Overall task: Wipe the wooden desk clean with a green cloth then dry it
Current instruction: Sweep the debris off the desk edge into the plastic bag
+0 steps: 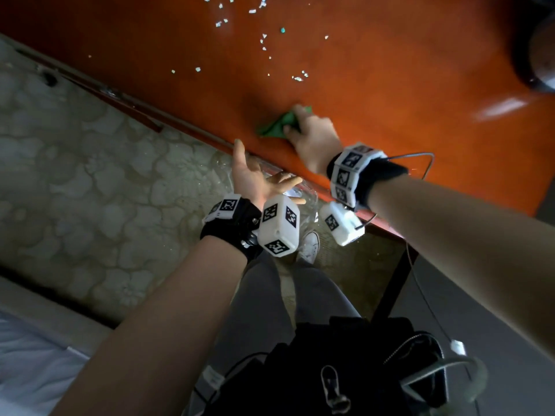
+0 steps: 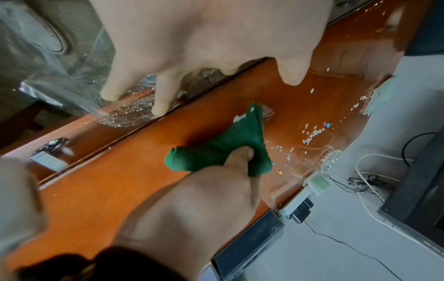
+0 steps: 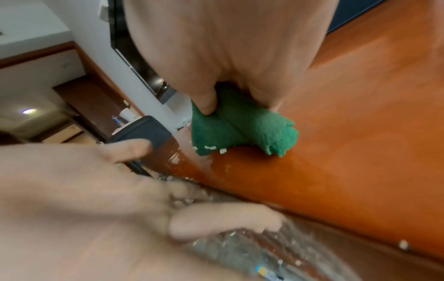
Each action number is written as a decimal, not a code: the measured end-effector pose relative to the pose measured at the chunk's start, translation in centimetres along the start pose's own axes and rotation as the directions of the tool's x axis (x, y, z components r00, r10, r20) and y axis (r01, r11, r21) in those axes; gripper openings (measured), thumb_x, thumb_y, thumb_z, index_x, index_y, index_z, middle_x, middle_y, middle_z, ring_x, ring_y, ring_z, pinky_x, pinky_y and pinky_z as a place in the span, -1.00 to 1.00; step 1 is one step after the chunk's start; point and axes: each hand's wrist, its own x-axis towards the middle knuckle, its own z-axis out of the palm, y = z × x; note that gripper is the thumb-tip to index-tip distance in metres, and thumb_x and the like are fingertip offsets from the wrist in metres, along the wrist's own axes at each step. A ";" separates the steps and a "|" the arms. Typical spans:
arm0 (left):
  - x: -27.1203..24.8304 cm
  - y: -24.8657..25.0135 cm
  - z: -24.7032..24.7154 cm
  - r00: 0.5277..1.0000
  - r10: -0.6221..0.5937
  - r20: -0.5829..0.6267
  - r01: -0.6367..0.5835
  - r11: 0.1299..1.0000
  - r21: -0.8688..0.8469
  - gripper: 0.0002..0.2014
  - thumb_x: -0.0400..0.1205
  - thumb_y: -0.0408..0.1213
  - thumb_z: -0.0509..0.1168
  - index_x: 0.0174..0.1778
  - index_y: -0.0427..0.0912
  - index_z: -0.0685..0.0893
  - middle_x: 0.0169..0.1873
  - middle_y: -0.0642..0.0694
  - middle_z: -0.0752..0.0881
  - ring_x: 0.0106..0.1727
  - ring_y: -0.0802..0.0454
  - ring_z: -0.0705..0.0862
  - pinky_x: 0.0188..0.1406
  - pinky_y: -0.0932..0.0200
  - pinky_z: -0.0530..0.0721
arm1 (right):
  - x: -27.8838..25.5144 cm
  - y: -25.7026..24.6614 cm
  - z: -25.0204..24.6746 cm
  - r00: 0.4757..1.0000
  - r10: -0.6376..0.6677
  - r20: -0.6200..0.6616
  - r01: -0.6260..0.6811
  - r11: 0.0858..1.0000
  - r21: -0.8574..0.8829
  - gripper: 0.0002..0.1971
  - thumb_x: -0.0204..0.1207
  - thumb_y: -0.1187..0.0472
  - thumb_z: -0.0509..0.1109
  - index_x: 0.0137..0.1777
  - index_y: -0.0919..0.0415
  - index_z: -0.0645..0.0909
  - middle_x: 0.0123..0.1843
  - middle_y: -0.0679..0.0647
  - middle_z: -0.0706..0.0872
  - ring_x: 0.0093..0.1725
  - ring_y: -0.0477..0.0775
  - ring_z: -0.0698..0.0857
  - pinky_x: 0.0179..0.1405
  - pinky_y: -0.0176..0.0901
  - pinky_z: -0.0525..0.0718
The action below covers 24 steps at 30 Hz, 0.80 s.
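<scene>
Hiding perhaps half the green cloth (image 1: 280,124), right hand (image 1: 315,136).

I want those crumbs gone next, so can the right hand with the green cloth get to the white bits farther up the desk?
Probably yes. The right hand grips the green cloth on the desk, and only bare wood lies between it and the white bits.

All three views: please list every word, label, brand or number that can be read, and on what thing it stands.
No readable text in any view.
Wrist bands and white camera blocks: only black-and-white square marker patterns, no letters or numbers.
White tag on the black bag: print is too blurred to read.
Small clear box at the wooden desk corner: no legible label.
</scene>
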 end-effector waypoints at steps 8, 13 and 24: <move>-1.3 -0.6 -0.5 0.999 0.010 -0.045 -0.013 0.999 -0.053 -0.32 0.53 0.47 0.09 0.28 0.04 0.69 0.25 -0.38 0.65 0.27 -0.48 0.64 0.13 -0.83 0.32 | -1.2 -1.2 1.1 0.991 0.063 0.115 -0.097 0.945 0.313 -0.77 0.71 0.18 0.19 0.25 0.26 0.53 0.08 0.14 0.70 0.05 0.10 0.66 0.05 -0.11 0.62; -1.2 0.0 -0.3 0.996 -0.033 -0.078 0.026 0.996 -0.086 -0.37 0.50 0.49 0.10 0.41 0.29 0.52 0.51 -0.41 0.40 0.40 -0.59 0.50 0.03 -0.86 0.31 | 1.9 -0.1 -2.0 0.948 0.272 -0.164 -0.171 0.873 0.456 -0.60 0.58 0.04 0.26 0.36 0.21 0.53 0.23 0.21 0.69 0.24 0.20 0.66 0.29 0.05 0.62; -0.9 3.6 0.9 0.970 0.121 -0.210 -0.124 0.992 -0.005 -0.26 0.54 0.41 0.15 0.62 0.18 0.31 0.65 -0.08 0.24 0.60 -0.55 0.22 0.09 -0.78 0.45 | 6.7 0.6 -8.9 0.851 0.230 -0.472 -0.108 0.956 0.271 -0.65 0.70 0.24 0.10 0.45 0.26 0.42 0.29 0.11 0.60 0.06 -0.12 0.47 -0.04 -0.53 0.49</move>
